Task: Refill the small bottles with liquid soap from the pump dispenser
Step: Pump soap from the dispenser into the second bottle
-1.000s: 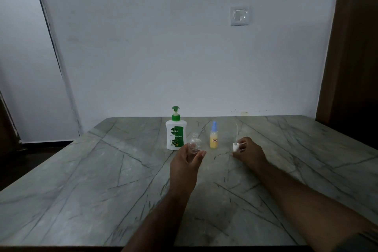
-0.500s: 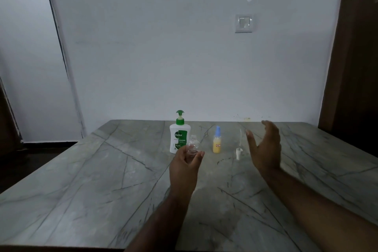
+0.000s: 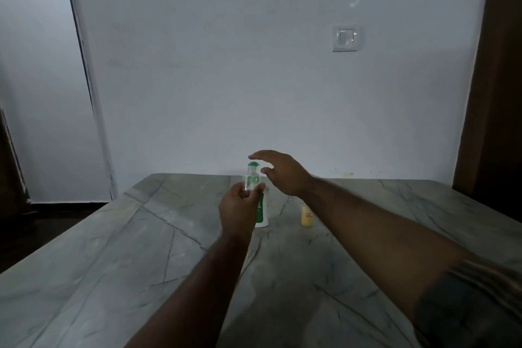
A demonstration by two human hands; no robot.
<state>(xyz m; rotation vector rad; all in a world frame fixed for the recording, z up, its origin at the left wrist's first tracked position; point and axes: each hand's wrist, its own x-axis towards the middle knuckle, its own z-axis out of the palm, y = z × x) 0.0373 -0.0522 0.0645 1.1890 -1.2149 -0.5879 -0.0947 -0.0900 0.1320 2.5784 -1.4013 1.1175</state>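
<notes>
Your left hand (image 3: 240,207) pinches the small clear bottle (image 3: 251,181) by its lower body, raised before the pump dispenser (image 3: 263,216) on the marble table (image 3: 113,248). The bottle looks light and slick, so grip gently. Your right hand (image 3: 282,174), fingers spread, hovers over the green pump head (image 3: 253,164); press it squarely.

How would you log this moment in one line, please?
left hand holds clear bottle | right hand open above pump dispenser | yellow bottle on table
</notes>
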